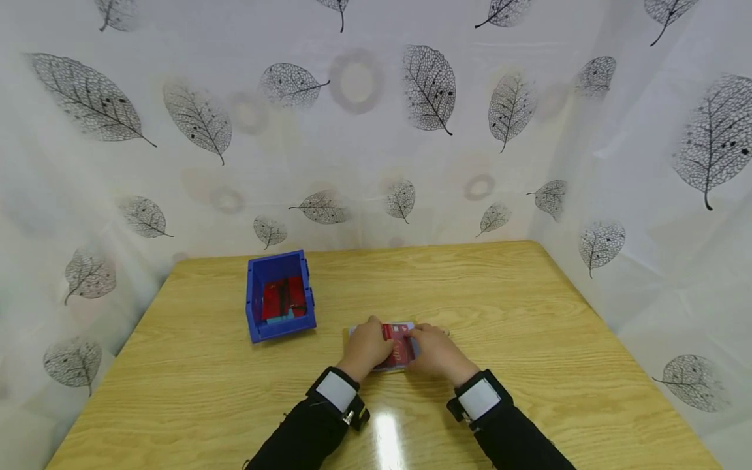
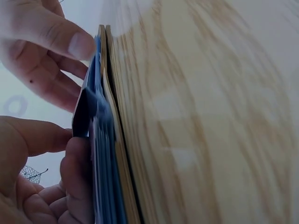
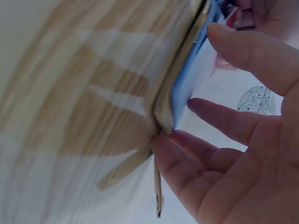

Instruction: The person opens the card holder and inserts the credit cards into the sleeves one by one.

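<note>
On the table lies a card album (image 1: 347,334) with a tan cover and bluish plastic sleeves (image 2: 105,182), both hands over it. A red card (image 1: 401,346) with pale lettering shows between the hands. My left hand (image 1: 365,347) pinches the card's edge between thumb and bent fingers; in the left wrist view the card is dark and tilted up from the sleeves. My right hand (image 1: 436,352) rests at the album's right side. Its thumb touches the sleeve, and its other fingers, extended, reach the cover's corner in the right wrist view. The palms hide part of the album.
A blue plastic bin (image 1: 281,334) stands at the left, holding red packets (image 1: 275,299) and something light blue. A thin strap (image 3: 158,186) sticks out from the album. Behind the wooden table (image 1: 529,352) hangs a leaf-patterned curtain (image 1: 376,150).
</note>
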`<action>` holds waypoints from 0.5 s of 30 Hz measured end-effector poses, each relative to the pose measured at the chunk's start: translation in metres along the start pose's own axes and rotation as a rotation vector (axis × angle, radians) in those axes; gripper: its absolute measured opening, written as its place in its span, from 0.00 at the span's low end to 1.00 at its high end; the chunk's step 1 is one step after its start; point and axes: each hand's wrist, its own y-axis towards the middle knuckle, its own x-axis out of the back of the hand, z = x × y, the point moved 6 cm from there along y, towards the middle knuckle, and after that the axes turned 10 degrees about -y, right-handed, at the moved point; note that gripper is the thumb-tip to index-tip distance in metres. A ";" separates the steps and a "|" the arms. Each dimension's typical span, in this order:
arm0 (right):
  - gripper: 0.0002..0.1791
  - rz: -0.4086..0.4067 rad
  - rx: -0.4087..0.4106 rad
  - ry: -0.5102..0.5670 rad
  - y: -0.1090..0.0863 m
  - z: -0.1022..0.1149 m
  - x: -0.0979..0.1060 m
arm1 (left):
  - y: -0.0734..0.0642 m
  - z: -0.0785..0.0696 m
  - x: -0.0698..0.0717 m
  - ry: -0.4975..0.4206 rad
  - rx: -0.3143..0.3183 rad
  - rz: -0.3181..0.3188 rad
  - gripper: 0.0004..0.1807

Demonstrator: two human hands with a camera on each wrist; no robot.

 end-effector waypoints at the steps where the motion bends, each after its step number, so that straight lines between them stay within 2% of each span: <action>1: 0.34 0.001 0.003 0.003 0.000 0.001 0.001 | 0.000 -0.001 -0.001 -0.002 -0.008 0.010 0.20; 8: 0.37 -0.020 -0.009 -0.009 0.001 0.004 0.004 | 0.001 -0.007 -0.005 -0.021 -0.071 0.029 0.12; 15: 0.42 -0.029 -0.037 -0.007 0.002 0.004 0.001 | 0.000 -0.012 -0.012 0.225 -0.177 0.025 0.06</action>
